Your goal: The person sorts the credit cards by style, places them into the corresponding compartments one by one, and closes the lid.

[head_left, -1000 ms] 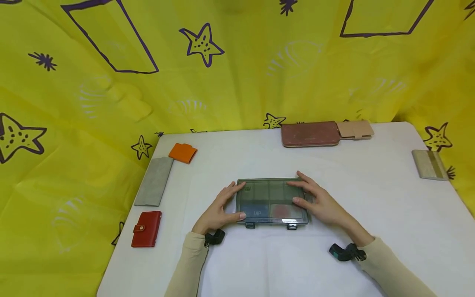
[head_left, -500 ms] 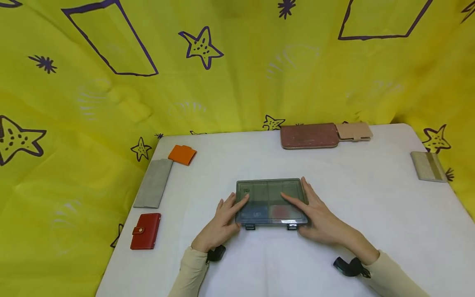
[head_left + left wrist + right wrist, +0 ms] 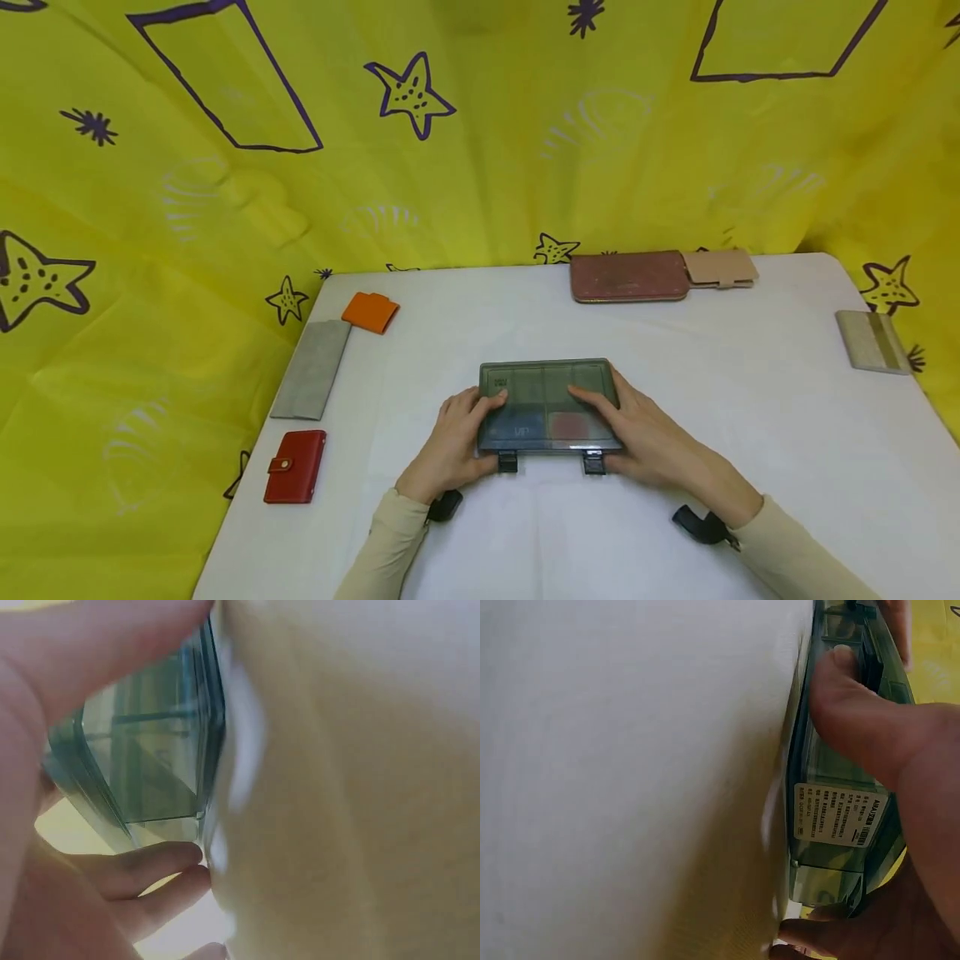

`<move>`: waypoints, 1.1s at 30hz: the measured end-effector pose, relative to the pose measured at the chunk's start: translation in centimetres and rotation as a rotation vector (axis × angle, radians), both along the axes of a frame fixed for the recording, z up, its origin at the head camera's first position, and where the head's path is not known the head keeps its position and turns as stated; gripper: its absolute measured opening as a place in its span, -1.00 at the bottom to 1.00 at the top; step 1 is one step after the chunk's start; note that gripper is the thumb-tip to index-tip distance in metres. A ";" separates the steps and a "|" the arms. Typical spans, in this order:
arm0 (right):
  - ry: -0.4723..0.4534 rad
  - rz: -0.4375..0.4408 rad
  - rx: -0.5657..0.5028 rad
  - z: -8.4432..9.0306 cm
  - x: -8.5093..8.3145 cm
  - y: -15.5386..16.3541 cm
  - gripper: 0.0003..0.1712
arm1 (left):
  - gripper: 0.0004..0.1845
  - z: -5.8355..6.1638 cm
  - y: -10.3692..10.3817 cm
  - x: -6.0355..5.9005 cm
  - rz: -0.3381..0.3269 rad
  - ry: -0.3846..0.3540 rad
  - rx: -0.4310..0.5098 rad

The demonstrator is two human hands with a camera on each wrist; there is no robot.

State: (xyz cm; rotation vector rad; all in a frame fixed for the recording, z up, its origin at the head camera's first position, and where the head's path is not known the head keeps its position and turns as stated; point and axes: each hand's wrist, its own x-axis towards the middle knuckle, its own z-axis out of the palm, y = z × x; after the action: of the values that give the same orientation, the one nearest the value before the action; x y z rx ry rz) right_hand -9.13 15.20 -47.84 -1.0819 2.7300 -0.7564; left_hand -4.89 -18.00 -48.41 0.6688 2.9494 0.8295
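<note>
A smoky translucent compartment box (image 3: 542, 385) lies flat at the middle of the white table (image 3: 750, 417), with a blue and a red item showing through its lid. My left hand (image 3: 453, 437) grips its left front corner, fingers on the lid and thumb by the left latch (image 3: 507, 462). My right hand (image 3: 647, 442) grips the right front corner, thumb by the right latch (image 3: 593, 462). Both dark latches stick out from the front edge. In the left wrist view the box (image 3: 150, 750) fills the frame; in the right wrist view my thumb (image 3: 847, 697) presses the box's (image 3: 832, 825) front side.
Along the table's left edge lie an orange wallet (image 3: 370, 312), a grey pouch (image 3: 311, 368) and a red wallet (image 3: 296, 466). A maroon long wallet (image 3: 628, 276) and a tan card holder (image 3: 718, 267) sit at the back, a beige wallet (image 3: 870, 340) at the right. Yellow star-printed cloth surrounds the table.
Both hands slid back from the lid's sides to the front corners. The two latches now stand out further from the front edge. The box itself stayed in place.
</note>
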 end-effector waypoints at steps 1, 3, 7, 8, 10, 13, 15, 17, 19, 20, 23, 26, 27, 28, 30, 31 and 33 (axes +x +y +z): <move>-0.014 -0.002 -0.001 0.0 0.1 0.0 0.23 | -0.01 -0.1 0.1 -0.1 0.009 0.003 0.005; -0.048 -0.010 -0.001 0.0 0.2 -0.1 0.23 | 0.01 -0.2 0.3 -0.3 0.034 -0.001 0.033; -0.108 -0.016 0.005 0.2 0.6 -0.4 0.23 | 0.04 -0.7 0.3 -0.3 0.120 -0.039 0.190; -0.122 -0.015 0.011 0.3 0.6 -0.4 0.22 | 0.03 -0.8 0.2 -0.3 0.142 -0.049 0.237; -0.152 -0.017 0.021 0.4 0.6 -0.4 0.20 | 0.02 -1.1 0.2 -0.4 0.175 -0.079 0.335; -0.205 -0.024 0.032 0.7 0.5 -0.3 0.15 | 0.00 -1.5 0.4 -0.6 0.204 -0.112 0.421; -0.227 -0.027 0.027 0.8 0.3 -0.2 0.11 | -0.01 -1.6 0.5 -0.7 0.214 -0.121 0.443; -0.227 -0.027 0.017 0.7 0.2 -0.2 0.09 | -0.02 -1.7 0.6 -0.8 0.223 -0.115 0.441; -0.215 -0.024 0.005 0.7 0.2 -0.1 0.07 | -0.02 -1.8 0.8 -0.8 0.228 -0.112 0.435; -0.211 -0.024 -0.001 0.6 0.2 0.0 0.07 | -0.02 -1.8 0.8 -0.8 0.228 -0.115 0.430; -0.192 -0.024 -0.010 0.4 0.2 0.1 0.06 | -0.03 -1.9 0.9 -0.7 0.223 -0.126 0.420; -0.160 -0.027 -0.007 0.3 0.1 0.1 0.07 | -0.04 -1.9 0.9 -0.6 0.210 -0.134 0.418; -0.143 -0.028 -0.004 0.3 0.0 0.2 0.07 | -0.04 -1.8 0.9 -0.6 0.203 -0.132 0.417; -0.122 -0.031 0.003 0.3 0.0 0.2 0.08 | -0.05 -1.8 0.9 -0.5 0.199 -0.133 0.415; -0.080 -0.038 0.017 0.5 -0.3 0.4 0.15 | -0.04 -1.5 1.0 -0.3 0.189 -0.130 0.395; -0.056 -0.044 0.022 0.7 -0.4 0.6 0.19 | -0.01 -1.4 1.1 -0.2 0.183 -0.131 0.375; -0.014 -0.075 0.033 1.3 -0.8 1.4 0.26 | 0.09 -1.0 1.1 0.1 0.166 -0.131 0.344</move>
State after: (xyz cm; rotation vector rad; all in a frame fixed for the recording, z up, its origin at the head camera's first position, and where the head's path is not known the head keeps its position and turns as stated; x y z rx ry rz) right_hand -9.95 16.58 -46.55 -0.9684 2.7749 -0.7242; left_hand -4.74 -16.93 -49.37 0.3591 2.7967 1.3583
